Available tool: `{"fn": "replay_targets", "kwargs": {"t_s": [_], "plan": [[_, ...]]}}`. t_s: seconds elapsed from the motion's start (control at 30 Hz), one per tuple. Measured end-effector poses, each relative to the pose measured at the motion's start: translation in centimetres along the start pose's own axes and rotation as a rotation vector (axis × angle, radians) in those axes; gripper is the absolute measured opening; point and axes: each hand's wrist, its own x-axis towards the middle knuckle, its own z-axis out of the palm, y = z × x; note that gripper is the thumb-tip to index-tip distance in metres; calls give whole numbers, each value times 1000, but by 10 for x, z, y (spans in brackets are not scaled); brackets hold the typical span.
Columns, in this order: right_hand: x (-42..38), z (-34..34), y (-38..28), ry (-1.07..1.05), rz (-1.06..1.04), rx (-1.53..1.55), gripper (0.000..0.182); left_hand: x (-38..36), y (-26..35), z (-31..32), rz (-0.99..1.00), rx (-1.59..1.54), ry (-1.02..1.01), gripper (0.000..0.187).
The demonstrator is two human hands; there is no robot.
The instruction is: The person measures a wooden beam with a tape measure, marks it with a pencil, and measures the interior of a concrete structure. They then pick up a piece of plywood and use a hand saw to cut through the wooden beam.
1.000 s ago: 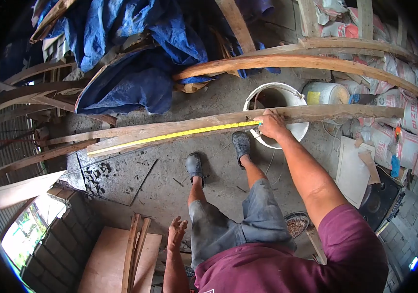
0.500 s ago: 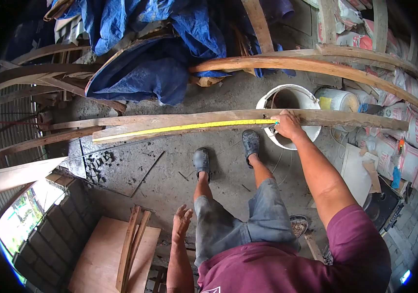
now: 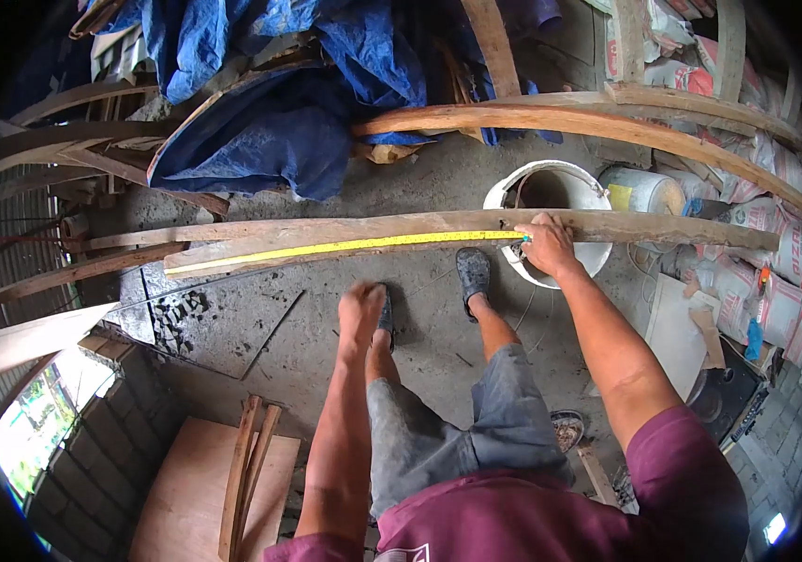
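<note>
A yellow tape measure (image 3: 345, 245) is drawn out along a long wooden plank (image 3: 677, 225), its blade running from the plank's left end to my right hand. My right hand (image 3: 548, 244) is closed on the tape at the plank's edge, over the white bucket, with a small teal bit showing by the fingers. In front of my left shoe, short of the plank, my left hand (image 3: 360, 311) hangs with its fingers curled in. Nothing shows in it, and it touches neither plank nor tape.
A white bucket (image 3: 499, 192) stands partly under the plank. Beyond lie another curved timber (image 3: 588, 122) and a blue tarp (image 3: 251, 150). Printed sacks (image 3: 785, 309) are piled at right. Lower left, two wooden strips (image 3: 249, 478) rest on a plywood sheet (image 3: 176, 487).
My left hand has moved forward and up from beside my knee toward the plank, its fingers now curled in. My right hand stays at the tape. The whole view has shifted slightly.
</note>
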Motion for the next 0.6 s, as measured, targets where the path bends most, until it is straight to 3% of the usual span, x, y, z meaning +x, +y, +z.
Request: {"fn": "replay_targets", "kwargs": {"t_s": [0.03, 0.1, 0.13, 0.23, 0.6], "plan": [[-1, 1, -1, 1, -5, 1, 35, 24, 12, 11, 99, 36, 30, 28], [-5, 2, -1, 10, 10, 23, 36, 63, 44, 36, 40, 54, 21, 29], [-5, 6, -1, 9, 0, 27, 36, 93, 57, 61, 178, 86, 58, 29], [-13, 8, 0, 48, 1, 73, 39, 121, 76, 97, 36, 296, -35, 28], [2, 1, 18, -68, -77, 82, 37, 143, 96, 123, -62, 539, -38, 30]]}}
